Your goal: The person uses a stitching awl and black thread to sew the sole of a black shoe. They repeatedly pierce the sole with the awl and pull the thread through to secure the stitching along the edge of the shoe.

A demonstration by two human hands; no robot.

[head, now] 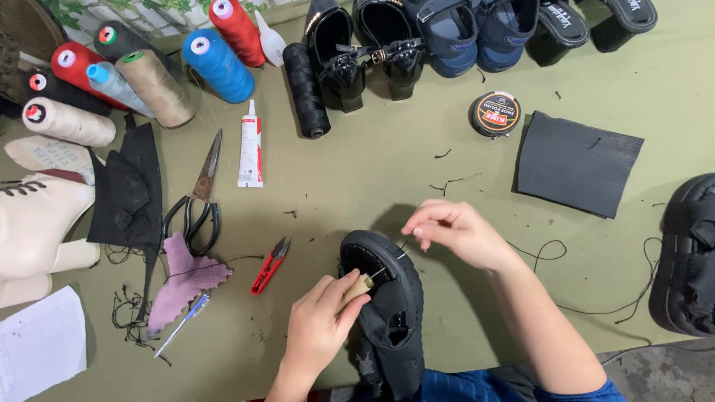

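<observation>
Two hands stitch a black shoe point(391, 298) — left hand point(316, 327) fingers clamped on the awl point(360, 285), right hand point(454, 231) fingers pinching thread point(551, 249); the sole's rim looks only partly sewn.

awl tip point(381, 272) hidden in shoe point(393, 313), sandals point(596, 22) cropped

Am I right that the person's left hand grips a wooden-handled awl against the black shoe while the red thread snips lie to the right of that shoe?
Not quite. In the head view the red thread snips lie to the left of the black shoe, beside the purple cloth. The rest holds: the left hand grips the wooden-handled awl against the shoe.
</observation>
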